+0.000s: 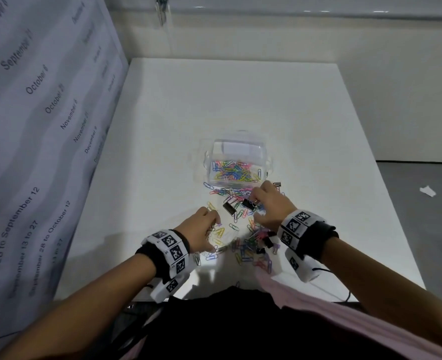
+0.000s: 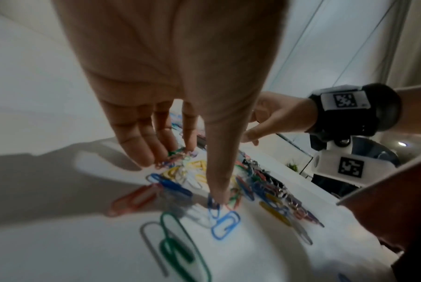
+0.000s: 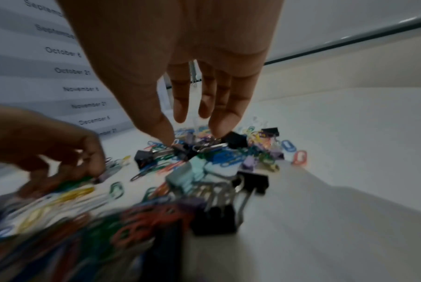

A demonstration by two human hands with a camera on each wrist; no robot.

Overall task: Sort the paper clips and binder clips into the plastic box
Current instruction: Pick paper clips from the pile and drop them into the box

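A clear plastic box [image 1: 263,152] stands open on the white table, with coloured paper clips [image 1: 231,171] in its near compartment. Loose paper clips and binder clips [image 1: 248,245] lie scattered between the box and me. My right hand [image 1: 256,203] [image 3: 192,137] pinches a black binder clip [image 1: 248,203] [image 3: 185,149] by its wire handles, low over the heap. Another black binder clip [image 1: 229,208] lies just to its left. My left hand [image 1: 206,226] [image 2: 197,175] curls its fingers over a bunch of paper clips [image 2: 175,155], with the thumb down on the table.
A wall sheet printed with dates [image 1: 33,100] runs along the table's left side. The white table [image 1: 240,100] ends at the right over a grey floor with a paper scrap [image 1: 427,191]. A copper binder clip [image 1: 277,183] lies by the box's near right corner.
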